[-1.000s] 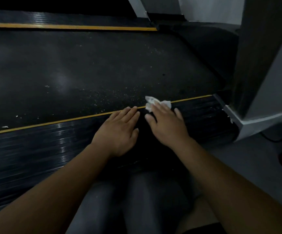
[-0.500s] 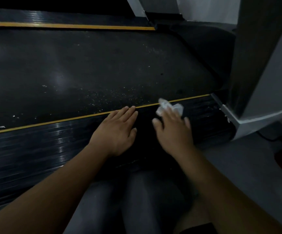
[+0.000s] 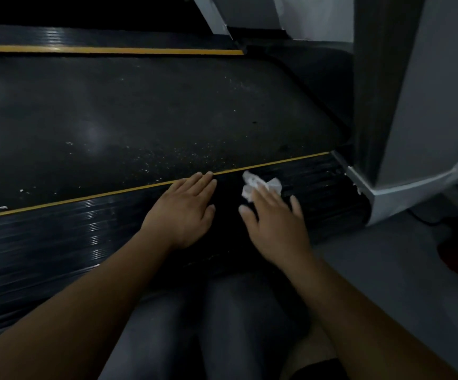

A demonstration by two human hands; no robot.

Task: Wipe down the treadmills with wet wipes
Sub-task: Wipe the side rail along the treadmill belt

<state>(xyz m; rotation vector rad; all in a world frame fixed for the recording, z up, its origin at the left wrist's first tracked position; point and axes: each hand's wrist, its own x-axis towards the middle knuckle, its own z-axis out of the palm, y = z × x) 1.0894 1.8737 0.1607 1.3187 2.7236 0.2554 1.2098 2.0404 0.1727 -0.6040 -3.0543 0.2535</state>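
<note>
A crumpled white wet wipe (image 3: 260,185) lies on the treadmill's ribbed black side rail (image 3: 58,231), just on the near side of the thin yellow stripe (image 3: 85,198) that runs along the rail's inner edge. The right hand (image 3: 274,220) is laid over the wipe with its fingers flat and spread. It presses the wipe down and does not clutch it, and the wipe pokes out ahead of the fingertips, toward the stripe. The left hand (image 3: 184,209) rests flat on the same rail, near the right hand and apart from it. It grasps nothing, and its fingertips reach the stripe.

The rail and stripe share one long axis, running from lower left to upper right. Following the stripe rightward from the wipe, only a short length of rail is left before the base of a grey upright post (image 3: 414,105). Leftward, past the left hand, the rail goes on for a long way. Beyond the stripe lies the dark belt (image 3: 140,119), dotted with pale specks close to the stripe. The right hand is the one placed to wipe, probably by sliding along the stripe's line.
</note>
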